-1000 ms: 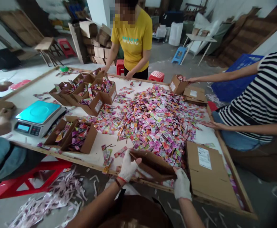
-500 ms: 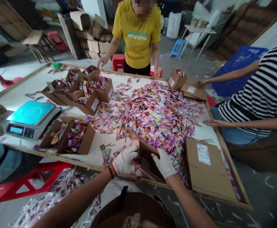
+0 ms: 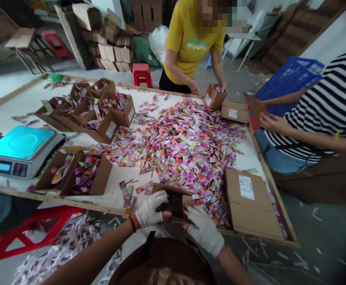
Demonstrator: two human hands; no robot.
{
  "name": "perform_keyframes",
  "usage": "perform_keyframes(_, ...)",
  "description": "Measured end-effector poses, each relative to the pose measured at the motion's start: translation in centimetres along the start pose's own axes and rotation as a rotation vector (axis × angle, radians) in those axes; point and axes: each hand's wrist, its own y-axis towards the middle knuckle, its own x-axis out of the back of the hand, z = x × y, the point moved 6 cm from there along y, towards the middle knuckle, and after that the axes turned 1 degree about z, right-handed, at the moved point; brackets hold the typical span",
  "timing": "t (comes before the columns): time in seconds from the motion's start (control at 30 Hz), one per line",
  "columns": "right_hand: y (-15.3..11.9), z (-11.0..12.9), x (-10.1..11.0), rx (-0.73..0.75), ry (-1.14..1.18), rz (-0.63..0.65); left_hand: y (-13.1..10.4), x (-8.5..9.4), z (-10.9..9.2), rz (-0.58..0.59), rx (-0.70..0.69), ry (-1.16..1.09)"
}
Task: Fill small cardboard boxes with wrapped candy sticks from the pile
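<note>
A small open cardboard box [image 3: 175, 204] stands at the near edge of the table, in front of my body. My left hand [image 3: 151, 209], in a white glove with bare fingertips, grips its left side, thumb toward me. On the box's right side, my right hand [image 3: 205, 229], gloved the same way, holds the wall with its fingertips; part of that grip is hidden. The inside of the box looks dark. Just beyond it lies a large heap of small pink and purple packets [image 3: 187, 146]. Flattened cardboard boxes [image 3: 257, 209] with a white label lie to the right.
Filled boxes [image 3: 85, 114] stand on the left of the table, near a digital scale [image 3: 21, 148]. Across the table, a person in yellow [image 3: 187, 43] handles a filled box [image 3: 214, 97]. At right, a person in stripes [image 3: 324, 114] holds cardboard. A wooden rim [image 3: 275, 198] borders the table.
The box between my hands has opened out and sits lower, with my right hand nearer to me. The person in yellow has moved right to a box; the striped person has lifted cardboard.
</note>
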Motion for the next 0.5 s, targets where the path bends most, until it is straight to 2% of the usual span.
perform_keyframes(0.07,0.9,-0.2,-1.2,-0.026,-0.041,0.026,-0.1,0.7,-0.3,-0.145,0.044,0.143)
perform_keyframes(0.13,1.8,-0.7,-2.0,-0.082,-0.040,0.002,0.4,1.4,-1.0,-0.199,0.074,0.309)
perform_keyframes(0.2,2.0,-1.4,-2.1,-0.156,-0.014,-0.090,1.1,1.6,-1.8,-0.146,0.072,0.397)
perform_keyframes(0.27,1.1,-2.4,-1.6,-0.266,0.035,-0.242,1.1,1.3,-2.3,-0.064,0.023,0.429)
perform_keyframes(0.37,-1.1,-2.9,0.1,-0.430,0.094,-0.468,-0.6,0.3,-2.6,-0.003,-0.079,0.467)
perform_keyframes(0.43,-1.2,-1.9,0.9,-0.437,0.082,-0.442,-2.0,-0.5,-2.5,-0.013,-0.097,0.484)
perform_keyframes(0.5,0.6,0.0,0.5,-0.386,0.002,-0.238,-2.8,-1.2,-2.4,-0.020,-0.070,0.494)
